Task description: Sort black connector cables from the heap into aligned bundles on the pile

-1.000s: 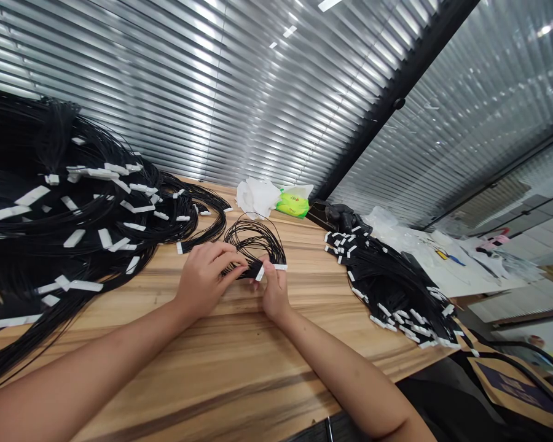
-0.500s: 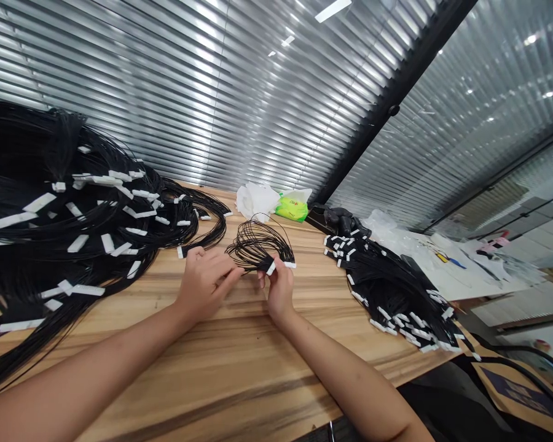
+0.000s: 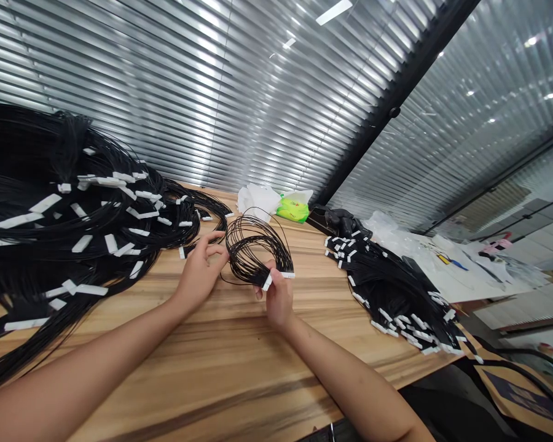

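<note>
A coiled black wire harness [image 3: 251, 255] with white connectors stands looped above the wooden table in front of me. My right hand [image 3: 279, 296] pinches its lower end beside a white connector [image 3: 268, 282]; a second white connector [image 3: 286, 275] sticks out just to the right of the thumb. At the left rim of the coil, my left hand [image 3: 201, 265] has its thumb and bent forefinger on the outer wires, with a gap showing between those two fingers. The other left fingertips are partly hidden.
A large heap of black harnesses [image 3: 74, 245] covers the table's left side. Another pile [image 3: 391, 288] lies right, beside crumpled clear plastic [image 3: 384, 230]. White tissue [image 3: 258, 199] and a green tissue pack [image 3: 292, 209] stand behind the coil. Yellow-blue pliers [image 3: 451, 262] rest farther right.
The coil has opened into a rounder, more upright loop, its connector end slightly lower. My left hand has shifted slightly left and up, from near the wire ends to the coil's left rim.
</note>
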Motion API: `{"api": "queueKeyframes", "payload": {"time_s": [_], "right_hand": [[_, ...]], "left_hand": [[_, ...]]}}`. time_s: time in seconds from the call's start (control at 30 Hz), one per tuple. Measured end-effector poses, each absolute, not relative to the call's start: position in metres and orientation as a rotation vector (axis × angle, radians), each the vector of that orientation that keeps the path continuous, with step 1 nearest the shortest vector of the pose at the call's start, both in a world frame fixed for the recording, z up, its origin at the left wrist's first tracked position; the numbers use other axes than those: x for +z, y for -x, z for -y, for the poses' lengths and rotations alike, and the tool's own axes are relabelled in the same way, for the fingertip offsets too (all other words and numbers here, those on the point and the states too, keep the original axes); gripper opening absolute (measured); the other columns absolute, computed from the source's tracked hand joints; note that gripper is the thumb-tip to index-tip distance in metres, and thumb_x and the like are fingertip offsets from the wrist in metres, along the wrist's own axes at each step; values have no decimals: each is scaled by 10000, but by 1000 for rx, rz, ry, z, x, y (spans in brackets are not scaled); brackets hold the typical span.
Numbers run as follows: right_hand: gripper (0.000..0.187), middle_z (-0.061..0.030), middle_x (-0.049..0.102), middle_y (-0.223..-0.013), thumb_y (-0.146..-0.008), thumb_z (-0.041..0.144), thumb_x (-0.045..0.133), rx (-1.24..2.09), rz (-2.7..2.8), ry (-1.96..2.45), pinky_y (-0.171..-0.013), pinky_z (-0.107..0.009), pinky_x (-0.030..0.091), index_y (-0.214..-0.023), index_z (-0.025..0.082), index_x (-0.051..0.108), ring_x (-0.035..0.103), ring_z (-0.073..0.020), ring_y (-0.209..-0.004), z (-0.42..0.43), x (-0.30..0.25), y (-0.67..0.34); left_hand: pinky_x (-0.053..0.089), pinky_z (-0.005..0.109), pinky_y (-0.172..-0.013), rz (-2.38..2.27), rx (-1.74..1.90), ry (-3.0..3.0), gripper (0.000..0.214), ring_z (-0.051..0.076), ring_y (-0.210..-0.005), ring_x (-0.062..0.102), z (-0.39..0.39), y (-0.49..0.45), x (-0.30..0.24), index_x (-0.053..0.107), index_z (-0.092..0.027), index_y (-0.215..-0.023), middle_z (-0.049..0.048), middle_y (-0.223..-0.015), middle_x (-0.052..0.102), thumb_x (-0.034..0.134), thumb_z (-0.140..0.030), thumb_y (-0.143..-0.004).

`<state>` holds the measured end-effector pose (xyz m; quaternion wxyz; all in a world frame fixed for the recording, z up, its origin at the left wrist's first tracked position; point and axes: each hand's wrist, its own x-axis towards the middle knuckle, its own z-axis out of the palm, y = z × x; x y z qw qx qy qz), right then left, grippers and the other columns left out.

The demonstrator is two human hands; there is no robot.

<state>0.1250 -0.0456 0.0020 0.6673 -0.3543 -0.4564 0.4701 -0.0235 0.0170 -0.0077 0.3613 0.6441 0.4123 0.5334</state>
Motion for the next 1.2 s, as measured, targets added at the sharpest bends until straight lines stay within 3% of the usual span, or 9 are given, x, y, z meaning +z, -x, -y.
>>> {"api": "queueKeyframes", "payload": {"time_s": [0.17, 0.3, 0.43, 0.63, 0.8, 0.9, 1.07, 1.2], "right_hand": [[360, 59, 475, -488, -748, 552, 593, 956, 900, 872, -373, -218, 333, -733, 205, 499, 451, -103, -412, 45, 5, -123], [373, 53, 502, -496, -731, 561, 606, 969, 892, 908, -373, -215, 339, -730, 203, 502, 472, -104, -424, 43, 5, -122], [354, 49, 495, -474, -760, 545, 572, 1012, 953, 906, -396, -226, 352, -722, 199, 513, 463, -108, -425, 44, 2, -123], [347, 45, 488, -488, -777, 533, 550, 1058, 1021, 882, -400, -235, 361, -697, 196, 518, 478, -115, -435, 45, -2, -124], [348, 41, 506, -488, -781, 540, 552, 1097, 1011, 885, -404, -237, 360, -709, 203, 500, 475, -117, -435, 44, 1, -123], [355, 27, 526, -498, -780, 545, 551, 1098, 1001, 890, -400, -237, 353, -701, 203, 499, 482, -123, -450, 44, 3, -122], [344, 25, 518, -481, -787, 530, 526, 1084, 995, 889, -406, -240, 338, -695, 198, 513, 463, -122, -444, 43, 2, -122], [322, 35, 496, -472, -787, 510, 509, 1040, 934, 917, -412, -242, 321, -689, 203, 510, 430, -115, -424, 39, 1, -123]], "left_hand": [[473, 264, -732, -828, 1352, -1350, 561, 115, -746, 598, -22, 17, -12, 472, -213, -1233, 23, -962, 626, 668, -250, -709], [471, 263, -711, -913, 1396, -1377, 441, 128, -789, 587, -22, 18, -16, 572, -213, -1155, 70, -1139, 616, 648, -255, -723], [473, 288, -738, -1027, 1366, -1415, 354, 165, -816, 589, -23, 21, -21, 619, -200, -1125, 60, -972, 661, 598, -356, -808], [472, 299, -837, -904, 1392, -1329, 392, 181, -931, 624, -23, 21, -16, 592, -190, -1100, 57, -987, 681, 672, -382, -768], [456, 215, -625, -952, 1455, -1051, 417, 129, -686, 613, -23, 23, -8, 571, -183, -882, -3, -753, 671, 819, -342, -587], [434, 206, -578, -991, 1439, -1033, 385, 119, -615, 588, -23, 24, -5, 601, -160, -772, 1, -669, 668, 836, -364, -545], [493, 303, -753, -1014, 1416, -1112, 420, 196, -804, 648, -23, 23, -8, 697, -142, -943, 78, -867, 729, 753, -447, -660], [474, 355, -866, -1002, 1346, -1385, 353, 231, -931, 635, -23, 23, -13, 705, -165, -995, 81, -992, 714, 600, -447, -812]]}}
